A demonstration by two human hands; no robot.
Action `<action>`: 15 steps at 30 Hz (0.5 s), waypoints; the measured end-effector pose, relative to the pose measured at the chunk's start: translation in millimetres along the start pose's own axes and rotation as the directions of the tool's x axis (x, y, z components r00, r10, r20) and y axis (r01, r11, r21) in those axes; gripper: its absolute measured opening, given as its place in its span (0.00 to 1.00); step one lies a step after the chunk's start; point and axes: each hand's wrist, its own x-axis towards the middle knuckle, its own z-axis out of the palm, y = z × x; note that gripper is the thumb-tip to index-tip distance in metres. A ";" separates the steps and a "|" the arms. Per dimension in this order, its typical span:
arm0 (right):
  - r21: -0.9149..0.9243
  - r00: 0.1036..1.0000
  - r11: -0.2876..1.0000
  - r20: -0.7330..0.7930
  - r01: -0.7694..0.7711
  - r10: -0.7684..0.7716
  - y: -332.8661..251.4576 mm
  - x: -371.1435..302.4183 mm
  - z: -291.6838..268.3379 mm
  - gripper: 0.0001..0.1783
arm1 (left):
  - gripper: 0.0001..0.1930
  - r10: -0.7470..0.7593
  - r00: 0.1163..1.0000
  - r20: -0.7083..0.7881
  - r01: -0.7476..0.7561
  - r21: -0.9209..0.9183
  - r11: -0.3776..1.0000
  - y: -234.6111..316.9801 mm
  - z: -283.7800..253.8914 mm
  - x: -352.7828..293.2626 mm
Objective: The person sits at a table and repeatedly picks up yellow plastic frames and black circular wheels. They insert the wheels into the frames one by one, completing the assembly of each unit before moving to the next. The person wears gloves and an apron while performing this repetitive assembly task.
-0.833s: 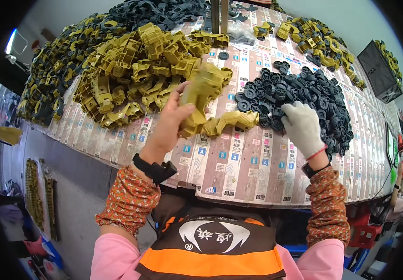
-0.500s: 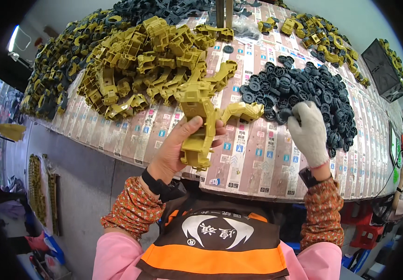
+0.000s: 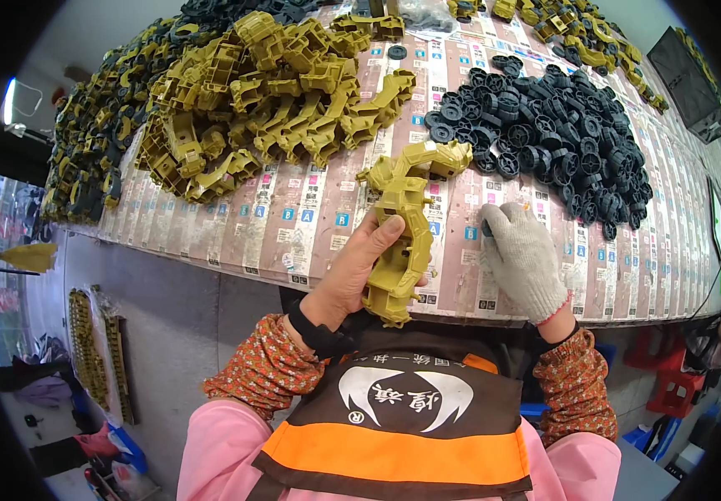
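My bare left hand (image 3: 360, 260) grips an olive-yellow plastic toy vehicle body (image 3: 402, 238), a long hollow shell held upright above the table's near edge. Just behind it, partly hidden, lies a second yellow body (image 3: 435, 157). My right hand (image 3: 524, 257), in a white knit glove, is closed near the tabletop to the right of the held body. A dark bit of a small black wheel (image 3: 485, 227) peeks out at its fingertips; the fingers cover most of it. Beyond that hand spreads a heap of black plastic wheels (image 3: 556, 134).
Yellow vehicle bodies are heaped (image 3: 252, 92) at the middle left of the table (image 3: 310, 242). Yellow and black pieces pile up (image 3: 85, 150) at the far left, with more at the back right (image 3: 581, 37). A lone wheel (image 3: 397, 52) lies toward the back, and a black box (image 3: 688, 88) stands far right.
My right hand has drawn back from the wheel heap toward me and left, with a wheel at its fingertips. The yellow body in my left hand has shifted right and slightly nearer.
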 end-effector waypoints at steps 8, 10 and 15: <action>0.904 0.930 0.306 0.205 -0.299 0.305 -30.5 -15.2 9.2 0.23 | 0.32 -0.007 1.000 0.012 0.007 0.008 1.000 -21.1 6.8 -8.9; 0.954 0.926 0.082 0.255 -0.288 0.277 -46.8 -17.2 9.0 0.24 | 0.33 -0.030 0.999 0.017 0.029 0.043 0.999 -21.2 8.6 -13.1; 0.968 0.926 0.085 0.197 -0.235 0.323 -65.5 -21.3 17.0 0.25 | 0.31 0.072 0.997 0.002 -0.071 0.205 0.976 -32.8 12.4 -13.9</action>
